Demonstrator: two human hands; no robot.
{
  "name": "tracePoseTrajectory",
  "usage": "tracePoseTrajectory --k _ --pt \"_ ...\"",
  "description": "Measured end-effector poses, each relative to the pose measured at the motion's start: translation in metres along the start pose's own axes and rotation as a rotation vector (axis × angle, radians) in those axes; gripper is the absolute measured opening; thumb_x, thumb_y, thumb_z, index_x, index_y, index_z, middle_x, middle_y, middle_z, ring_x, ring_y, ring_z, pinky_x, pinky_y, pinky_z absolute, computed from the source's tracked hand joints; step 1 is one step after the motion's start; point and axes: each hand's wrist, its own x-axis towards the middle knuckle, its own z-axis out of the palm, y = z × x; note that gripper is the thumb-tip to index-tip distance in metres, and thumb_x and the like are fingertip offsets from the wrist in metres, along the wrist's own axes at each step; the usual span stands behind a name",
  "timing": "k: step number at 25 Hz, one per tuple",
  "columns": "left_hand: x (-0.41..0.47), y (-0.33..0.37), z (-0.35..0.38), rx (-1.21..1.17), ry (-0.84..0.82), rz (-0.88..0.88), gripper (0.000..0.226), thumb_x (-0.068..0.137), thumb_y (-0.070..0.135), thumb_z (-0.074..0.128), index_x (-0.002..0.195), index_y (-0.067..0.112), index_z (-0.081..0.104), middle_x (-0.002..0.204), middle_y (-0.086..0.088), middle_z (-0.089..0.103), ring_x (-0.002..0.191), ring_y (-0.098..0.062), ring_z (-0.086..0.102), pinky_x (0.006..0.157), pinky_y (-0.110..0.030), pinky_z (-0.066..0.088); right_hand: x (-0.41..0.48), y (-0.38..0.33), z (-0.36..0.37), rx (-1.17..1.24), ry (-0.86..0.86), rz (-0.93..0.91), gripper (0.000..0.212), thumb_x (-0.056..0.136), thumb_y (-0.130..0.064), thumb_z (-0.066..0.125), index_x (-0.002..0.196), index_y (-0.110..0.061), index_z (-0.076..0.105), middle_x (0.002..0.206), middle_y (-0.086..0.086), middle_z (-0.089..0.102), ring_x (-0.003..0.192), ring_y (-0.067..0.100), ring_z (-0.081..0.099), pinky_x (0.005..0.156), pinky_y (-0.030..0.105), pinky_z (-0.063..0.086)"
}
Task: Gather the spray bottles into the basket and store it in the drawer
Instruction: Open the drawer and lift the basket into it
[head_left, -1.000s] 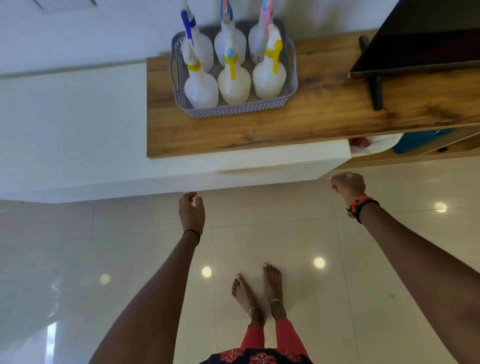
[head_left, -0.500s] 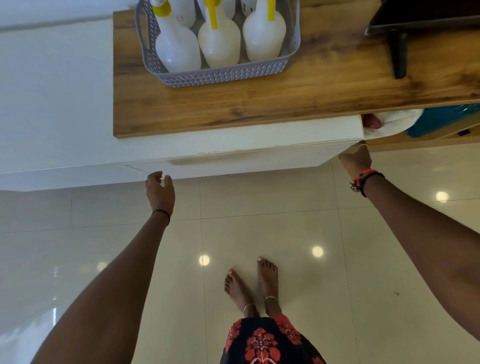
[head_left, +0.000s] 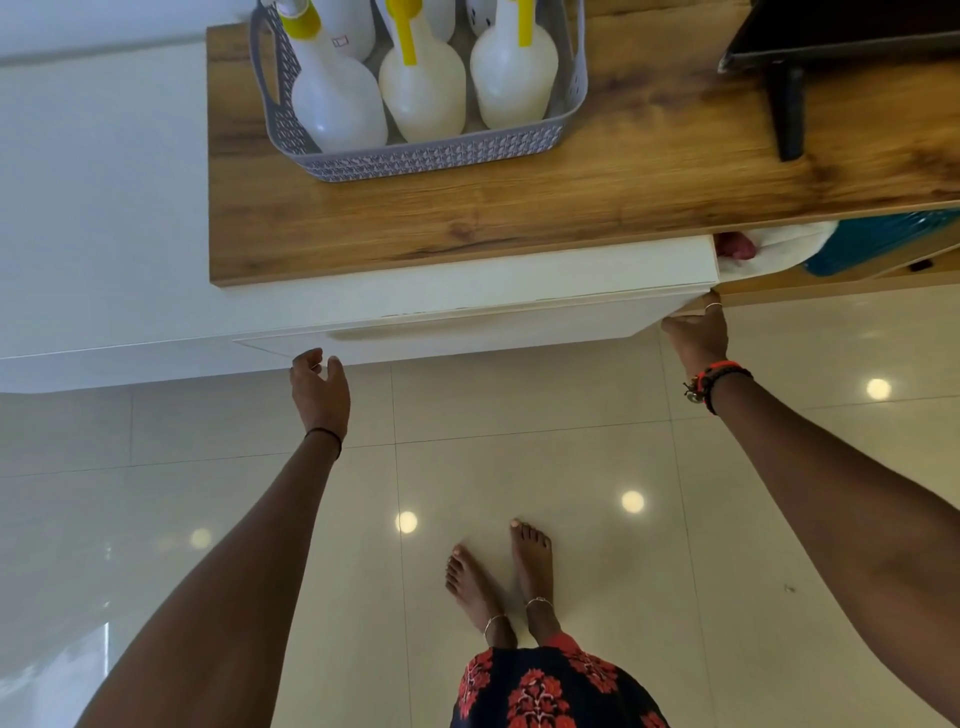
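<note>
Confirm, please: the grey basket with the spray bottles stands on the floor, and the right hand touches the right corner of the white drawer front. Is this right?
Not the floor. In the head view the grey basket with the spray bottles stands on the wooden top. The rest holds: the right hand touches the right corner of the white drawer front.

A grey basket (head_left: 431, 156) of spray bottles (head_left: 422, 98) is pictured on the wooden desk (head_left: 623, 197) (left end), a black stand (head_left: 787, 114) well apart.
</note>
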Motion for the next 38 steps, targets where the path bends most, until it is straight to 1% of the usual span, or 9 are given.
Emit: tracePoseTrajectory --k 3,6,8,11,15,18,22,34,38 --pt "-0.003 -0.001 -0.001 0.001 -0.006 0.008 0.037 0.097 0.018 0.047 0.131 0.002 0.048 0.136 -0.014 0.052 0.127 -0.024 0.049 0.101 -0.027 0.038 -0.009 0.008 0.002 0.051 0.0 0.007 0.066 0.082 -0.008 0.059 0.143 -0.007 0.032 0.078 0.002 0.055 0.099 0.029 0.06 0.082 0.035 0.047" --pt "-0.006 -0.001 -0.005 0.004 -0.014 0.009 0.037 0.098 0.017 0.047 0.131 0.002 0.048 0.135 -0.015 0.051 0.126 -0.025 0.049 0.101 -0.027 0.037 -0.011 0.014 -0.002 0.057 -0.015 -0.043 0.075 0.082 -0.008 0.057 0.149 -0.017 0.025 0.065 -0.006 0.047 0.084 0.02 0.054 0.074 0.027 0.042" --pt "-0.013 0.002 -0.009 0.04 -0.016 0.042 0.035 0.098 0.015 0.046 0.13 0.001 0.049 0.133 -0.017 0.05 0.123 -0.027 0.05 0.099 -0.027 0.038 -0.018 0.017 -0.006 0.032 -0.046 -0.05 0.074 0.083 -0.009 0.056 0.149 -0.019 0.026 0.072 -0.004 0.051 0.088 0.024 0.055 0.076 0.027 0.042" --pt "-0.027 0.005 -0.018 0.281 0.049 0.286 0.033 0.096 0.014 0.048 0.127 0.004 0.049 0.131 -0.018 0.047 0.121 -0.03 0.049 0.103 -0.035 0.04 -0.035 0.015 -0.006 -0.111 0.031 -0.047 0.072 0.084 -0.006 0.051 0.15 -0.013 0.021 0.124 0.018 0.049 0.117 0.042 0.049 0.095 0.042 0.045" --pt "-0.04 0.009 -0.02 0.705 -0.175 0.638 0.052 0.097 0.019 0.048 0.146 0.009 0.036 0.153 -0.014 0.034 0.145 -0.027 0.03 0.122 -0.044 0.02 -0.085 0.022 0.015 -0.619 0.227 -0.549 0.073 0.087 -0.011 0.048 0.152 -0.011 0.015 0.153 0.026 0.022 0.142 0.04 0.024 0.117 0.046 0.024" --pt "-0.047 0.008 -0.013 0.895 -0.312 0.625 0.063 0.099 0.026 0.044 0.154 0.015 0.016 0.162 -0.009 0.017 0.152 -0.023 0.011 0.124 -0.048 0.007 -0.113 0.018 0.038 -0.822 0.062 -0.847 0.076 0.085 -0.004 0.047 0.153 -0.01 0.013 0.159 0.019 0.016 0.148 0.034 0.014 0.121 0.046 0.013" --pt "-0.056 0.011 -0.01 0.932 -0.31 0.56 0.067 0.098 0.022 0.043 0.155 0.017 0.009 0.163 -0.008 0.011 0.153 -0.023 0.007 0.124 -0.05 0.007 -0.13 0.012 0.062 -0.96 -0.081 -0.983 0.078 0.083 0.007 0.041 0.153 -0.009 0.011 0.16 0.016 0.013 0.15 0.031 0.008 0.123 0.046 0.008" --pt "-0.088 0.006 -0.02 0.934 -0.363 0.478 0.071 0.096 0.015 0.043 0.155 0.015 0.005 0.164 -0.009 0.006 0.153 -0.023 0.004 0.125 -0.042 0.008 -0.165 0.028 0.06 -1.066 -0.217 -0.872 0.074 0.087 0.005 0.034 0.152 -0.005 0.0 0.16 0.022 0.003 0.149 0.035 0.002 0.123 0.044 0.011" --pt "-0.103 -0.006 -0.028 0.933 -0.384 0.464 0.072 0.095 0.015 0.044 0.155 0.015 0.005 0.164 -0.008 0.007 0.153 -0.022 0.005 0.125 -0.041 0.007 -0.184 0.034 0.058 -1.156 -0.231 -0.847 0.067 0.089 0.003 0.033 0.151 -0.003 0.007 0.156 0.027 0.011 0.147 0.039 0.01 0.122 0.047 0.012"
